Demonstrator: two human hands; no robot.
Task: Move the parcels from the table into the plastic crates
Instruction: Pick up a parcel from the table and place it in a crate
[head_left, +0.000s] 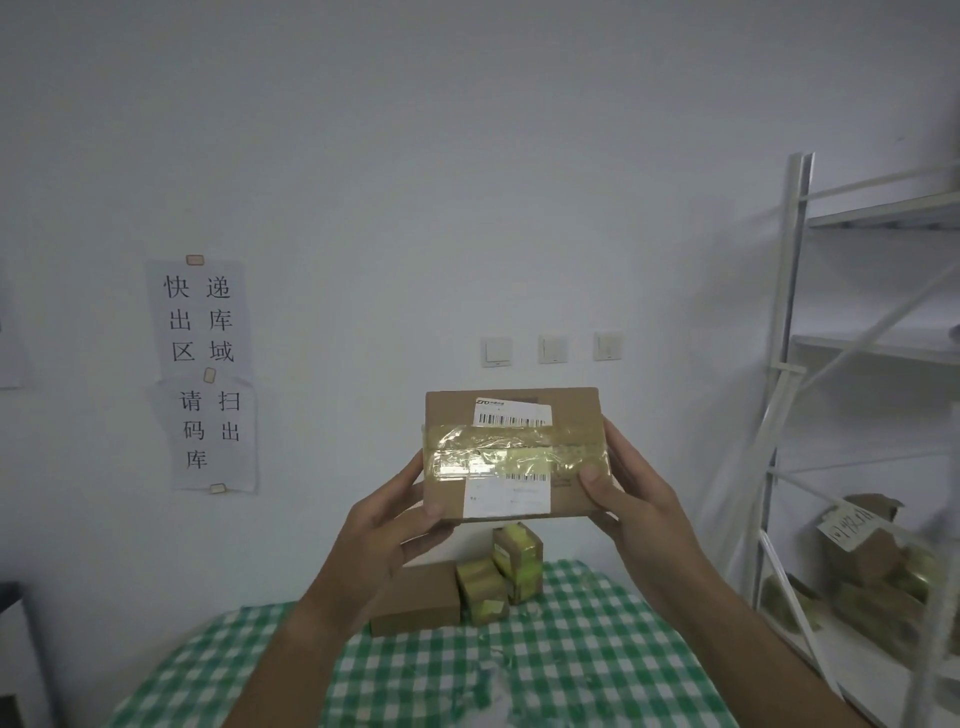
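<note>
Taped cardboard parcel (514, 452) held up, label facing camera; three parcels (457, 587) on checked table (571, 649)

Single head-worn view, facing the wall (467, 156), close above the table (571, 649).

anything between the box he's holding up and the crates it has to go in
Cannot tell: no plastic crate shows in this view. Both the left hand and the right hand grip the parcel in the air above the table, with nothing touching it but the hands.
</note>
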